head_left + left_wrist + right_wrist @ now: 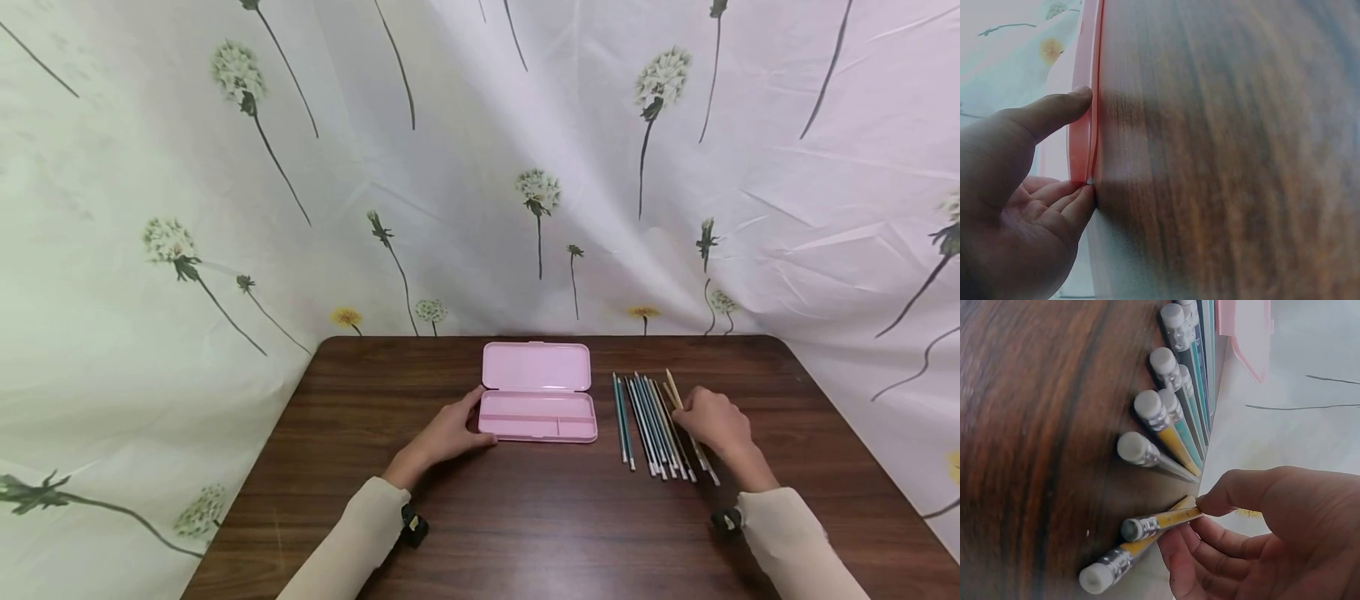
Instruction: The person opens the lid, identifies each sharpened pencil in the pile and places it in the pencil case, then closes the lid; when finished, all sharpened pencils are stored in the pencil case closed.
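A pink pencil case (537, 427) lies with its lid raised toward the back of the table, its compartments bare. At its left front corner my left hand (450, 429) holds it, thumb against the front wall and fingers along the left side. To the right of the case, several pencils (651, 425) lie in a loose row, white erasers toward me. My right hand (716, 421) pinches a yellow pencil (1169, 520) at the row's right end, between thumb and fingers. A second yellow pencil (1116, 565) crosses beneath it; part of both is hidden by the fingers.
The dark wooden table (525, 517) has its back edge just behind the case lid. Behind it hangs a white cloth (465, 208) printed with dandelions. Black wrist cameras (413, 527) sit at both cuffs.
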`<state>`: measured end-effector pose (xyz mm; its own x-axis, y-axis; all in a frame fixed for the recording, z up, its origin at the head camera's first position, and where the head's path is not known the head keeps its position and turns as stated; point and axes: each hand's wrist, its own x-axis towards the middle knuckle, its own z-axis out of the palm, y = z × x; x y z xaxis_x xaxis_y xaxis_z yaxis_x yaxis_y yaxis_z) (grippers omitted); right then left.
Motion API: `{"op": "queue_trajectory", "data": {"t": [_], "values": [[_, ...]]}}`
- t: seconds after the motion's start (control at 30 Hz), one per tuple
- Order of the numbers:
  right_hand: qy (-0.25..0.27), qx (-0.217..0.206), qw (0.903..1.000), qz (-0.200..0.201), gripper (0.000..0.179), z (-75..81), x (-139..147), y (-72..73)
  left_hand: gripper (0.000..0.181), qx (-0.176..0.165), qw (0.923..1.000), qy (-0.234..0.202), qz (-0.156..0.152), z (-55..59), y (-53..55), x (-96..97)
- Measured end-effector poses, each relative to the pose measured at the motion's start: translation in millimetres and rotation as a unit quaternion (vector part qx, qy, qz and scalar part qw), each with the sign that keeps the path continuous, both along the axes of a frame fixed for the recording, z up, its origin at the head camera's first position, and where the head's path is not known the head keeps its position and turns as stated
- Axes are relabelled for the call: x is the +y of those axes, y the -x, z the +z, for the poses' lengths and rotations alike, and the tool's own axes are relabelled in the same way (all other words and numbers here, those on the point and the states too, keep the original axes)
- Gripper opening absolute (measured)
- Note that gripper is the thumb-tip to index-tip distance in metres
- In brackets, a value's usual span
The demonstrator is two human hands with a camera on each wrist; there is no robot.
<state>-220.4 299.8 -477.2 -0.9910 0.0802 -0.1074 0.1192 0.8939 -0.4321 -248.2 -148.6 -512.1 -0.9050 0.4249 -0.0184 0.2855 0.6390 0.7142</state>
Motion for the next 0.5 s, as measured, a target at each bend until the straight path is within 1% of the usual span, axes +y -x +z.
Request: {"op": "queue_trajectory", "data": {"t": [0.13, 0.23, 0.37, 0.5], "values": [[0.014, -0.005, 0.9999, -0.003, 0.040, 1.4, 2, 0.9, 0.098, 0.001, 1.0000, 0.000, 0.001, 0.3, 0.2, 0.0], [0.021, -0.003, 0.9998, -0.005, 0.037, 2.6, 3, 2.1, 0.098, 0.007, 1.0000, 0.001, -0.005, 0.1, 0.0, -0.2], [0.026, 0.013, 0.9996, -0.004, 0.025, 6.5, 4, 3.0, 0.098, 0.014, 0.9998, 0.002, -0.010, -0.4, 0.3, 0.0], [0.027, 0.031, 0.9990, 0.015, 0.025, 14.2, 2, 3.3, 0.098, 0.010, 0.9999, -0.003, -0.008, -0.2, 0.6, 0.5]]}}
